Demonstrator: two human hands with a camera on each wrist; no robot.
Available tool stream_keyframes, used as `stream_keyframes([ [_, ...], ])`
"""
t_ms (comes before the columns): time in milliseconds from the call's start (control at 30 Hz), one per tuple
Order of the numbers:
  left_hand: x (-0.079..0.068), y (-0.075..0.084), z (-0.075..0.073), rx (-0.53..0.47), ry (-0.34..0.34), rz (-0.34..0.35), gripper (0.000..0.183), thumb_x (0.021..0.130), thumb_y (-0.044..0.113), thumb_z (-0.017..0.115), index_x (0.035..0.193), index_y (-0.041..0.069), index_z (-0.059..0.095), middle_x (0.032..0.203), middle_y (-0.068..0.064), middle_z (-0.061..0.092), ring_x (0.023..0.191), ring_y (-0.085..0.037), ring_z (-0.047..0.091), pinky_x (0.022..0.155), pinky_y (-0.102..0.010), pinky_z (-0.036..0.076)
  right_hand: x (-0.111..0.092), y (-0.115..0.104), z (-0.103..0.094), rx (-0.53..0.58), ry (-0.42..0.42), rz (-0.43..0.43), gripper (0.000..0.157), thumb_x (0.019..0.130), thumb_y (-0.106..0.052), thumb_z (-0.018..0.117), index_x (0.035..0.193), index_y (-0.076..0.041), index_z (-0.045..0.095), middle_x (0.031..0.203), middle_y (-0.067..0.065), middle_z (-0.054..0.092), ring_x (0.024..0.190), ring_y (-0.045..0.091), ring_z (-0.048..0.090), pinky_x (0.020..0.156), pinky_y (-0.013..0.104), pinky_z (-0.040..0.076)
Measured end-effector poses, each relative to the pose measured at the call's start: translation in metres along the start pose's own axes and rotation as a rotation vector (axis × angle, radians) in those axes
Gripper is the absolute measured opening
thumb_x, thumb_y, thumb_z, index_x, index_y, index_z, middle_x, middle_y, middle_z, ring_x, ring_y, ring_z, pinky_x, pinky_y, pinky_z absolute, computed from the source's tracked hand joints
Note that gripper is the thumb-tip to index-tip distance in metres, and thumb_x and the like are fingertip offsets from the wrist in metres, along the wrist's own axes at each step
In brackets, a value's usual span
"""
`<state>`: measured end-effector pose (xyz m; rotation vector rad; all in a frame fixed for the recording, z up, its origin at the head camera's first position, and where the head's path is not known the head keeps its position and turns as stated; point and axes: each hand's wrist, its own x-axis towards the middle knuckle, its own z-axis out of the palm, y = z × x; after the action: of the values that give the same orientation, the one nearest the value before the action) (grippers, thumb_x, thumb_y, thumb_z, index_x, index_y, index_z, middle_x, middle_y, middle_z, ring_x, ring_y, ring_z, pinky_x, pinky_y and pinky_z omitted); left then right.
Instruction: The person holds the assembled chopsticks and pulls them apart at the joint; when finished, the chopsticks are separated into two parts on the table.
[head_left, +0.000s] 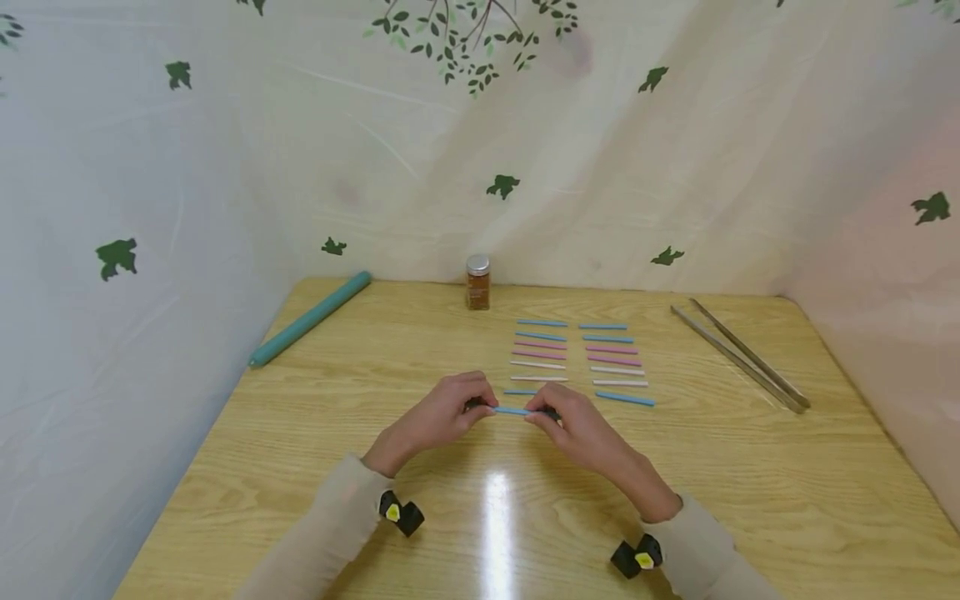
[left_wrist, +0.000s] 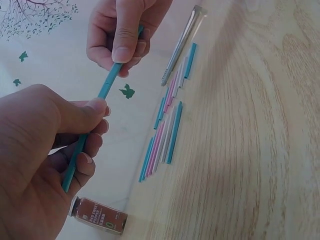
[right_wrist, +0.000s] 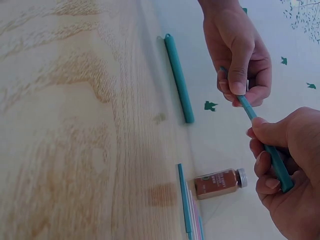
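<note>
A slim blue stick [head_left: 512, 410] is held level above the table, in front of two columns of similar sticks. My left hand [head_left: 446, 410] pinches one end between thumb and fingers, and my right hand [head_left: 581, 423] pinches the other. Between the hands, a fine line crosses the stick [left_wrist: 104, 91] in the left wrist view. Much of its length lies inside the curled fingers. Behind my right hand, another blue stick [head_left: 519, 391] is partly hidden. Pink sticks [head_left: 613, 350], white sticks [head_left: 618, 383] and more blue sticks [head_left: 624, 399] lie in rows beyond the hands.
A jar of red sweet pepper [head_left: 478, 287] with a silver lid stands at the table's back edge. At the left lies a green rod [head_left: 311, 321]; long metal tongs [head_left: 742, 358] lie at the right. A leaf-patterned sheet [head_left: 420, 183] surrounds the wooden table [head_left: 285, 500].
</note>
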<state>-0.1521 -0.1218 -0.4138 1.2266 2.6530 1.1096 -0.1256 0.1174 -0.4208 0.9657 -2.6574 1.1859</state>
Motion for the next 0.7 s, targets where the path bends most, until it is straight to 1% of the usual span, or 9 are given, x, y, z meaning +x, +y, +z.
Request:
stream_keyframes([
  [100,-0.0009,-0.0005,0.0003,-0.003,0.005,-0.002,0.004,0.093,0.01,0.061,0.09,0.009,0.064,0.087,0.002,0.059,0.075,-0.004,0.052,0.066,-0.018,0.048,0.0,-0.0003,0.0,-0.001,0.001,-0.001,0.005,0.094,-0.015,0.06,0.09,-0.016,0.063,0.083,-0.009,0.055,0.068,0.004,0.044,0.059,0.02,0.042],
  [300,-0.0032,0.0003,0.0001,-0.024,0.004,-0.014,0.005,0.093,0.01,0.061,0.091,0.007,0.065,0.086,0.002,0.058,0.073,-0.005,0.051,0.065,-0.018,0.047,-0.0012,0.0002,0.0014,0.007,-0.013,0.008,0.006,0.094,-0.013,0.06,0.09,-0.011,0.064,0.084,-0.009,0.054,0.068,0.005,0.045,0.06,0.02,0.042],
  [533,-0.0044,-0.0006,0.0013,-0.028,0.017,-0.009,0.006,0.093,0.01,0.061,0.091,0.006,0.065,0.085,0.002,0.058,0.072,-0.005,0.049,0.064,-0.018,0.046,-0.0017,0.001,0.0022,0.004,0.013,-0.044,0.008,0.095,-0.016,0.059,0.091,-0.011,0.064,0.083,-0.008,0.054,0.068,0.003,0.043,0.059,0.02,0.041],
  [700,-0.0048,-0.0009,0.0017,-0.033,0.034,0.004,0.005,0.092,0.009,0.062,0.09,0.007,0.065,0.085,0.001,0.058,0.071,-0.005,0.049,0.063,-0.018,0.046,-0.0021,0.0005,0.0023,-0.004,0.026,-0.06,0.007,0.095,-0.013,0.059,0.091,-0.009,0.064,0.082,-0.008,0.053,0.067,0.002,0.042,0.058,0.019,0.04],
])
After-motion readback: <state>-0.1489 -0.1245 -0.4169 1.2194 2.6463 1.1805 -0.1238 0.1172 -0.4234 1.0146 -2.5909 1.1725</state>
